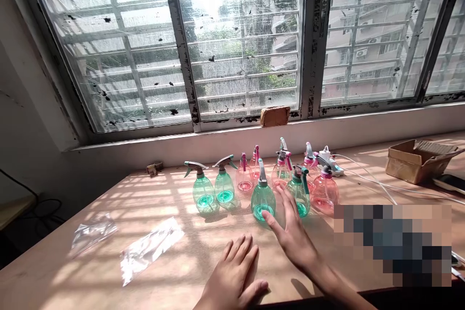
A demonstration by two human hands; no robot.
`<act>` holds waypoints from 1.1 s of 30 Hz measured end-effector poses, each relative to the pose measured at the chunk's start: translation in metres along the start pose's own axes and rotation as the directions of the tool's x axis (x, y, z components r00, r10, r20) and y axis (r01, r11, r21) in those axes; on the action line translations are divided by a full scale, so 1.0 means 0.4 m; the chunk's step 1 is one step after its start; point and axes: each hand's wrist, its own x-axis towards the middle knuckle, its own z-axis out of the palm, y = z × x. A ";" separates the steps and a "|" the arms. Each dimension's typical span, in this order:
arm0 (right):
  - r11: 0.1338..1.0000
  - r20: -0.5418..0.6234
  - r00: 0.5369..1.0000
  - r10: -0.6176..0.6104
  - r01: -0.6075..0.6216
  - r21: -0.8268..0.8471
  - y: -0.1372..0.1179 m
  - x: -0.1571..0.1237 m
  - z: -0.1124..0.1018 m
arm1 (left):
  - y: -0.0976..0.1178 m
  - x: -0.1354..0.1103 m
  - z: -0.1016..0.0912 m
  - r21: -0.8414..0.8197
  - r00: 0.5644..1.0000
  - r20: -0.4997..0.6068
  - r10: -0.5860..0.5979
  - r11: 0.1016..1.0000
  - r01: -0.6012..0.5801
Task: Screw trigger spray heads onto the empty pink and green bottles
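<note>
My left hand [234, 271] lies palm down on the wooden table [163, 261], fingers stretched out and thumb apart, with nothing in it. Just ahead, my right hand [290, 232] reaches to a clear green spray bottle [262, 198] with a grey head. Its fingers extend along the bottle's right side and the thumb overlaps the lower front; I cannot tell if they touch it. Another green spray bottle [301, 193] stands right of those fingers. Two more green bottles, one a green-headed sprayer [224, 185], stand to the left. Pink spray bottles [324, 193] stand behind and to the right.
Two crumpled clear plastic bags [150, 250] lie at the left. An open cardboard box [414, 162] sits at the far right, near a white charger [329, 157] and its cables. A brown block [275, 116] rests on the window sill. A blurred patch covers the right side.
</note>
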 end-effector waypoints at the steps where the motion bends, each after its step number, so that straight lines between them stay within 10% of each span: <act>1: 0.998 -0.006 0.999 0.050 -0.050 0.044 -0.006 0.035 0.012 | -0.002 -0.001 0.002 -0.002 1.000 -0.008 0.004 1.000 -0.004; 8: 0.984 0.036 0.992 0.118 -0.122 0.128 -0.028 0.195 0.067 | -0.020 -0.007 0.025 -0.015 0.997 -0.068 0.036 0.999 -0.037; 15: 0.942 0.179 0.979 0.097 -0.149 0.299 -0.074 0.036 -0.032 | -0.034 -0.016 0.078 -0.167 0.958 -0.261 -0.115 0.983 0.073; 22: 0.749 0.108 0.952 0.287 -0.293 0.594 -0.036 -0.087 -0.085 | -0.017 -0.039 0.085 -0.393 0.839 -0.543 -0.016 0.888 -0.237; 28: 0.734 -0.052 0.920 0.387 -0.274 0.621 -0.011 -0.159 -0.093 | 0.080 -0.040 0.050 -0.327 0.843 -0.535 -0.060 0.934 -0.141; 33: 0.705 0.168 0.952 0.257 -0.303 0.642 0.043 -0.167 -0.104 | 0.093 -0.042 0.025 -0.238 0.756 -0.652 -0.065 0.964 -0.121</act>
